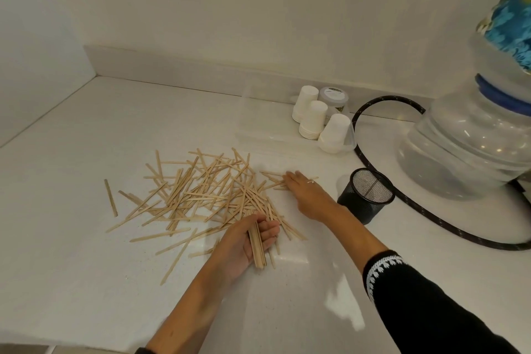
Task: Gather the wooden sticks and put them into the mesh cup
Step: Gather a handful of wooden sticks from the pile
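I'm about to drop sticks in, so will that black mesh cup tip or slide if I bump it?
Probably light: the mesh cup looks thin-walled and near empty. It already leans, so tall sticks could tip it. The smooth counter may let it slide.

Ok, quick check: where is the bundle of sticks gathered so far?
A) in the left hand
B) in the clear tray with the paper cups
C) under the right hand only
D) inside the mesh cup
A: the left hand lies palm up, fingers curled round a bundle of sticks.
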